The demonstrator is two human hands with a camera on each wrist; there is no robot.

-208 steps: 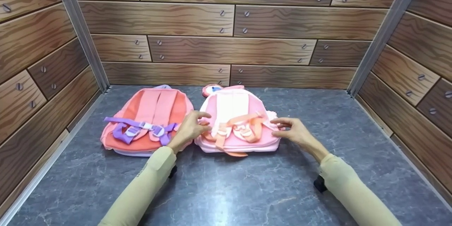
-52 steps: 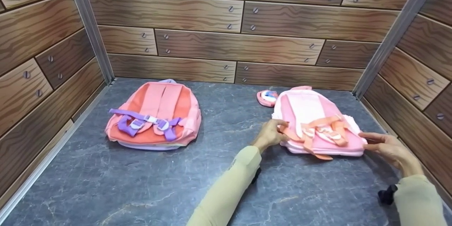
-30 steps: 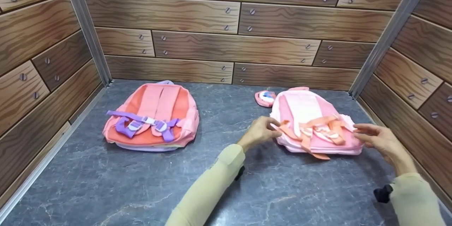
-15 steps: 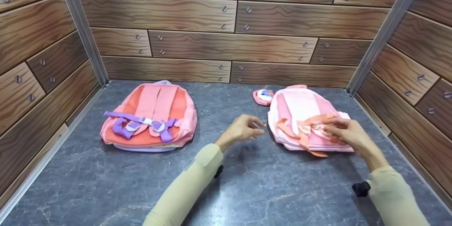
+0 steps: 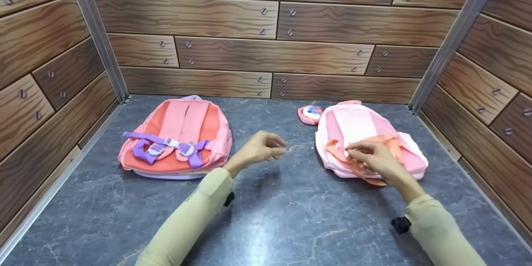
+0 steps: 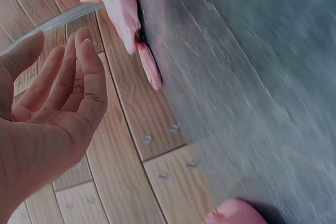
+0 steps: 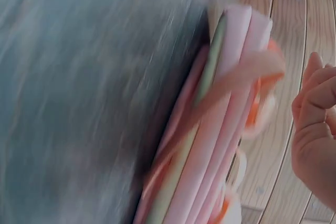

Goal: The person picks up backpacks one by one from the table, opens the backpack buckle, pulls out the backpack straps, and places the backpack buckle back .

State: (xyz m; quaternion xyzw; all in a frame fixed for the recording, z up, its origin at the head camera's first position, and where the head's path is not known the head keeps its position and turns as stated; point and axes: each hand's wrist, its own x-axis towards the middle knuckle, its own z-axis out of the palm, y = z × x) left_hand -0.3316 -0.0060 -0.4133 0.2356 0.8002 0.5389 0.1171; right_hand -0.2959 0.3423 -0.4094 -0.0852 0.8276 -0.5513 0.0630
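Note:
A light pink backpack (image 5: pixel 353 116) with orange straps (image 5: pixel 338 153) lies on its front at the right of the table, its straps facing up. My right hand (image 5: pixel 376 160) hovers over its lower part, fingers loosely bent and holding nothing. My left hand (image 5: pixel 259 149) is in the air between the two backpacks, fingers relaxed, with nothing in them; the left wrist view shows its palm and bent fingers (image 6: pixel 92 77). To the left lies a coral-pink backpack (image 5: pixel 174 120) with purple straps (image 5: pixel 195 156). In the right wrist view the light pink backpack's layered bottom edge (image 7: pixel 210 140) shows, an orange strap hanging across it.
A round pink-and-white piece with a blue mark (image 5: pixel 310 114) lies against the light pink backpack's upper left. The dark grey marbled table (image 5: pixel 291 216) is enclosed by wood-patterned walls (image 5: pixel 232 56) at the back and both sides, with metal posts at the corners.
The light pink backpack was moved from beside the coral one to the right. Then my left hand let go of it and drew left, and my right hand came off its right side, moving left over it.

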